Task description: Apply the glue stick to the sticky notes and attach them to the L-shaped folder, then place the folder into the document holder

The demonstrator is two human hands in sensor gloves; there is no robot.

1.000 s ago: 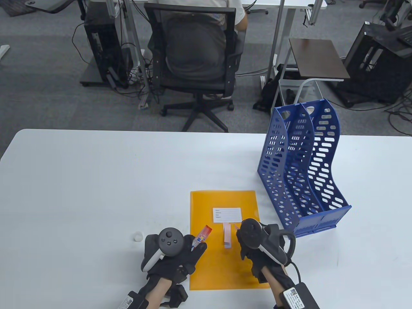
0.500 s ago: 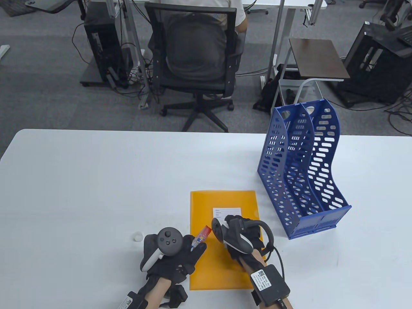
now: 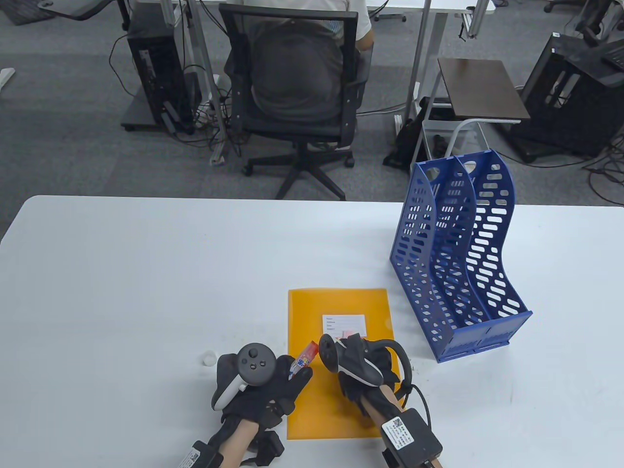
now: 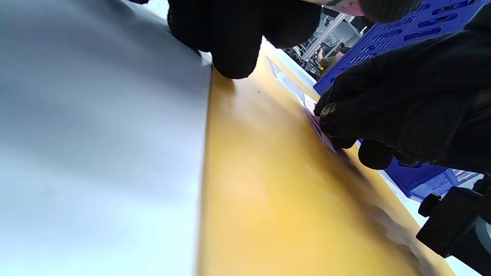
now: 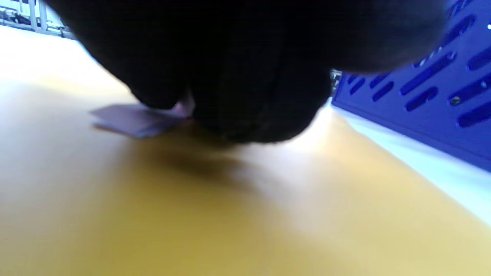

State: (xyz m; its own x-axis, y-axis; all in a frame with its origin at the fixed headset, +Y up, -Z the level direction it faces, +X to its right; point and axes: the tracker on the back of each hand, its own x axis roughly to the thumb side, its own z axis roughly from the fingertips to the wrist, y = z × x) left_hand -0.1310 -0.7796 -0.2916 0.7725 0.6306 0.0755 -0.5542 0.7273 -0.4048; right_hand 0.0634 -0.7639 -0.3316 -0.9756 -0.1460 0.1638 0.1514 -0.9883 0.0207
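With the right hand [image 3: 363, 360] pinching the sticky notes [image 4: 320, 132] against the folder [image 3: 336, 404] and the left hand [image 3: 265, 382] clenched around the uncapped glue stick [image 3: 306, 358], the pad beneath the fingertips [image 4: 337, 122] could skew or lift on release.

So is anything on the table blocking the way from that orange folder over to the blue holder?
Nothing visible does. The folder lies flat just left of the document holder, with only bare table between them. The right hand rests on the folder.
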